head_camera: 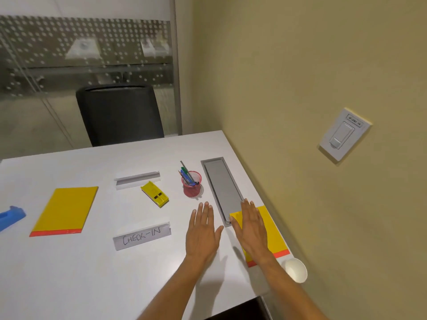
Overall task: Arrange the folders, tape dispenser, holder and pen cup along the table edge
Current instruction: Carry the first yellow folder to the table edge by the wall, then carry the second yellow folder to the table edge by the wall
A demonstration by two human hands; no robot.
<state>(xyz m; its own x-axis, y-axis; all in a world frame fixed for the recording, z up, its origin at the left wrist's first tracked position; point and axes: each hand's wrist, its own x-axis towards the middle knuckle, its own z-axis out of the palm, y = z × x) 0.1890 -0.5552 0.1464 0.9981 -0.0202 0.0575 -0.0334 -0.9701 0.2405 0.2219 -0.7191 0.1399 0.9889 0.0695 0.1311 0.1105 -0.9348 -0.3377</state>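
Note:
A yellow folder with an orange strip (273, 232) lies by the table's right edge, next to the wall. My right hand (250, 229) rests flat on it, fingers spread. My left hand (203, 232) hovers flat over the bare table just left of it, holding nothing. A second yellow folder (65, 210) lies at the left. A yellow tape dispenser (155, 194) sits mid-table. The red mesh pen cup (192, 184) with several pens stands beyond my left hand. A clear holder reading "CHECK-IN" (142, 236) and another clear holder (137, 180) lie on the table.
A grey cable-tray lid (220, 183) is set into the white table (69, 273) near the wall. A white paper cup (297, 270) stands at the right edge. A blue object (10, 217) pokes in at the far left. A black chair (119, 114) stands behind the table.

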